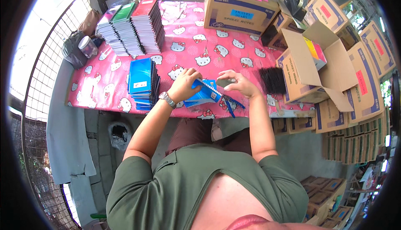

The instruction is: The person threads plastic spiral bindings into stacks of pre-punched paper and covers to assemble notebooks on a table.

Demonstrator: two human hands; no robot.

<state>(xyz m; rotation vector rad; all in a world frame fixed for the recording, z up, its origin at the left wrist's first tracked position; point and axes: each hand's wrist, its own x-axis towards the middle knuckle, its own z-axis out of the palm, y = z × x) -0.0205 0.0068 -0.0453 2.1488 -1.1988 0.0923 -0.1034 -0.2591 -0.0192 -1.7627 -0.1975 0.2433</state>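
Note:
My left hand (186,85) grips a blue spiral notebook (212,88), tilted up so that its bound edge with a pale row of coils faces me. Beneath it more blue notebooks (196,100) lie near the table's front edge. To their right, my right hand (242,84) has curled fingers around a small greyish object (225,82) whose kind I cannot make out. Just below this hand lies a tool with two blue handles (231,107), perhaps pliers. A stack of blue spiral notebooks (141,79) stands left of my left wrist.
Taller stacks of spiral notebooks (146,25) fill the back left of the pink patterned table (179,65). Black coils (270,80) lie in a bunch at the right, beside an open carton (303,65). A closed carton (238,12) stands at the back; more cartons (365,81) are piled on the right.

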